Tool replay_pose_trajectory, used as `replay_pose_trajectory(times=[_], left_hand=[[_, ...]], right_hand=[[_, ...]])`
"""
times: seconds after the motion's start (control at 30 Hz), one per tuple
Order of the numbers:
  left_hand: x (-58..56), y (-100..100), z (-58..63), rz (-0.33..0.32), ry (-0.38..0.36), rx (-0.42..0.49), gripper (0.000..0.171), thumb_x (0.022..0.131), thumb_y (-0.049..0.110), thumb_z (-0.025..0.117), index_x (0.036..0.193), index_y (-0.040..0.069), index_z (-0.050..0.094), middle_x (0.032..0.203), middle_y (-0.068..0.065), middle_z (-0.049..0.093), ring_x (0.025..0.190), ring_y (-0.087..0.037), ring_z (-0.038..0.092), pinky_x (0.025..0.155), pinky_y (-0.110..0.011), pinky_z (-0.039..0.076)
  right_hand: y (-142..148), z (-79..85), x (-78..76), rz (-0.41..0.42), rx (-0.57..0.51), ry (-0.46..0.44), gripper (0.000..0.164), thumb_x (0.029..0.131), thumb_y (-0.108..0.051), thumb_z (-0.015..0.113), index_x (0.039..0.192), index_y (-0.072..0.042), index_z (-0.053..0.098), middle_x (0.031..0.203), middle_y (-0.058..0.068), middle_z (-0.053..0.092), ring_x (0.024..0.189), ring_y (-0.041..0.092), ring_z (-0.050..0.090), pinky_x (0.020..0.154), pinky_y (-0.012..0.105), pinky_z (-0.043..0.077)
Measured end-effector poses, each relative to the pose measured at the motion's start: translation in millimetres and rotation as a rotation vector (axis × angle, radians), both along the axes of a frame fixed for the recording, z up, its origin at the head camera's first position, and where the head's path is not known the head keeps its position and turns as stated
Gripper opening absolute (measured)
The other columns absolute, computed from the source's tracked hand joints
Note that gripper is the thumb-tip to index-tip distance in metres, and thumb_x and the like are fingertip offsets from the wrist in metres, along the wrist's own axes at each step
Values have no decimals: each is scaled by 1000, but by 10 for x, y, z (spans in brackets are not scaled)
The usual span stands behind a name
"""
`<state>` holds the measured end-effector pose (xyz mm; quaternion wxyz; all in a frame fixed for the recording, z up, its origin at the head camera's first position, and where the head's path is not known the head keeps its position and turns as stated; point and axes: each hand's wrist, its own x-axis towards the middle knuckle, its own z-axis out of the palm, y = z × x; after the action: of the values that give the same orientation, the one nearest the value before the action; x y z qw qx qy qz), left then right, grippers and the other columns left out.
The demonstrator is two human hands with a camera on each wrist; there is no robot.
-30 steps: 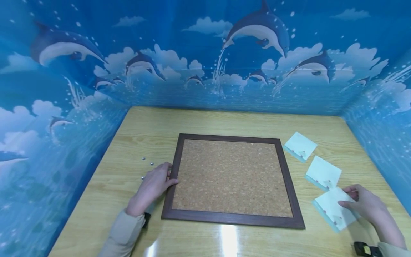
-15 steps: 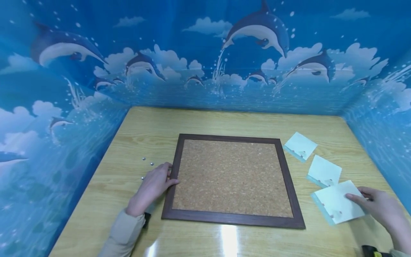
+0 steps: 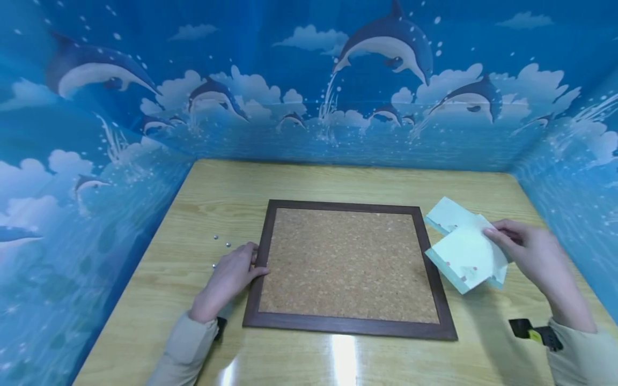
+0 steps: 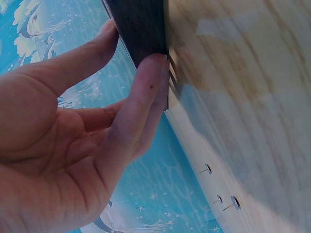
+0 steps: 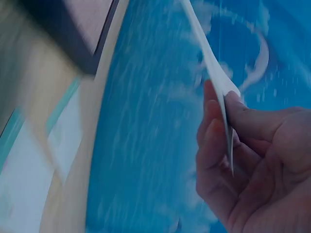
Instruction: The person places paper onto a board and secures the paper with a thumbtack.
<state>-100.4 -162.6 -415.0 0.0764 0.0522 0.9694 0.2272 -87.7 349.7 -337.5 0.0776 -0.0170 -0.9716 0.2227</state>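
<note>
A cork board (image 3: 347, 262) in a dark brown frame lies flat on the table. My left hand (image 3: 229, 279) grips its left edge, with the thumb on top of the frame and fingers against the side; the left wrist view shows the fingertips (image 4: 153, 68) at the dark frame (image 4: 141, 29). My right hand (image 3: 536, 252) pinches a pale green note sheet (image 3: 463, 254) between thumb and fingers, raised above the table near the board's right edge. In the right wrist view this sheet (image 5: 209, 58) appears edge-on. Two similar sheets lie below it, one (image 3: 446, 212) partly covered.
Several metal thumbtacks (image 3: 228, 245) lie left of the board, beside my left hand; in the left wrist view a thumbtack (image 4: 235, 202) shows its point. The wooden table (image 3: 309, 182) is bordered by a blue dolphin-print curtain (image 3: 309, 80) at back and sides.
My right hand has picked the nearest note sheet up off the table and carried it forward and left, over the other sheets. The left hand and board have stayed still.
</note>
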Motion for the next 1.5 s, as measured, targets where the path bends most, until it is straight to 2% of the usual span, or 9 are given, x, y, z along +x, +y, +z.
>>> replay_pose_trajectory(times=[0.07,0.13,0.3,0.53,0.73,0.9,1.17,1.3,1.5], left_hand=[[1,-13,-5,2,-1,1,56,78,31,72,122,3,51,99,-10,66,85,-21,63,70,-34,52],[1,-22,-7,3,-4,4,57,78,31,72,123,3,50,100,-10,66,86,-21,63,70,-34,52],[-16,-29,-13,2,-2,9,57,78,30,72,123,3,51,101,-11,66,87,-22,63,71,-34,52],[-30,-12,-14,8,31,5,62,78,31,72,128,3,47,109,-13,63,93,-25,62,77,-39,51],[-46,25,13,-14,131,-23,67,80,31,70,135,4,41,117,-17,54,98,-28,57,83,-42,48],[-51,79,53,-96,229,-17,65,82,32,68,135,5,42,126,-19,50,114,-33,49,96,-46,41],[32,183,47,-346,264,-13,62,85,32,65,135,3,43,141,-19,38,129,-33,37,104,-47,33],[71,208,14,-410,232,-50,62,86,34,63,137,6,42,145,-16,34,132,-32,34,102,-56,31],[126,209,2,-398,110,-83,63,87,43,56,140,13,38,150,-8,26,136,-28,28,101,-65,21]], right_hand=[[-187,47,-115,53,-36,30,38,91,-38,54,103,-4,65,89,21,68,60,-3,52,47,23,39],[-390,61,-223,83,-53,49,35,90,-38,56,102,-7,67,89,18,69,62,-3,53,50,21,39],[-920,14,-477,175,-91,42,34,91,-36,55,104,-6,67,93,16,68,74,19,62,58,27,44],[-1659,-123,-790,355,-156,-81,26,92,-29,56,106,-11,67,94,8,69,75,17,62,62,30,47],[-2158,-277,-965,488,-190,-220,24,93,-17,54,114,-10,63,96,6,67,77,16,59,63,30,46],[-2484,-454,-1108,547,-213,-314,24,92,-18,56,113,-11,64,98,4,66,80,14,59,65,28,49],[-2853,-657,-1280,570,-205,-378,23,88,-16,62,111,-10,66,96,3,66,85,15,60,71,27,50],[-3015,-712,-1309,555,-208,-387,23,85,-13,65,108,-11,67,95,2,67,84,13,61,74,25,50],[-3178,-784,-1310,558,-197,-371,19,81,-12,69,101,-13,69,86,-2,68,77,9,60,69,22,47]])
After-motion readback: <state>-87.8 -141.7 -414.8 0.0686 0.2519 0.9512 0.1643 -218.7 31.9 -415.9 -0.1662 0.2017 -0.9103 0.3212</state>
